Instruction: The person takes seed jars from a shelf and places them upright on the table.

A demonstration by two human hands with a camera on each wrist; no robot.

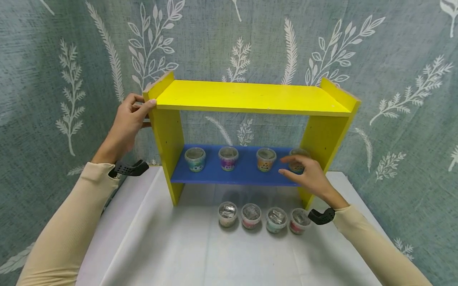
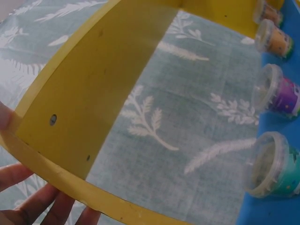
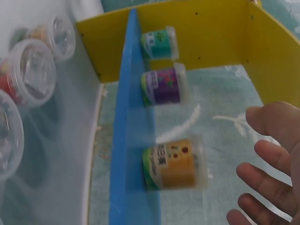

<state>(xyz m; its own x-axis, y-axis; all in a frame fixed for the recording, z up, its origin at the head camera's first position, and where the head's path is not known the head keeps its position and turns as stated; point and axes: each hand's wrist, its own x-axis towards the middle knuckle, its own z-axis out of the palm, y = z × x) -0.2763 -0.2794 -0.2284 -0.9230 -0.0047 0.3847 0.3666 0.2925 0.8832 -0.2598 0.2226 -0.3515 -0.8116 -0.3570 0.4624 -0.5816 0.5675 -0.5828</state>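
A yellow shelf unit [image 1: 250,97] stands on the white table, with a blue middle board [image 1: 211,178]. My left hand [image 1: 128,119] grips its upper left side panel, thumb at the front edge and fingers around the outside. Along the blue board stand lidded plastic tubs: a teal one [image 1: 195,163], a purple one [image 1: 228,161], an orange one [image 1: 265,163] and, at the right end, a tub [image 1: 297,166] partly hidden by my right hand [image 1: 310,174]. That hand has thumb and fingers spread, holding nothing; whether it touches the end tub I cannot tell.
On the white table [image 1: 200,254], before the shelf's right half, a row of more lidded tubs runs from a pale one [image 1: 227,216] to a red-labelled one [image 1: 297,225]. Leaf-patterned grey-green cloth [image 1: 229,39] hangs behind and on both sides.
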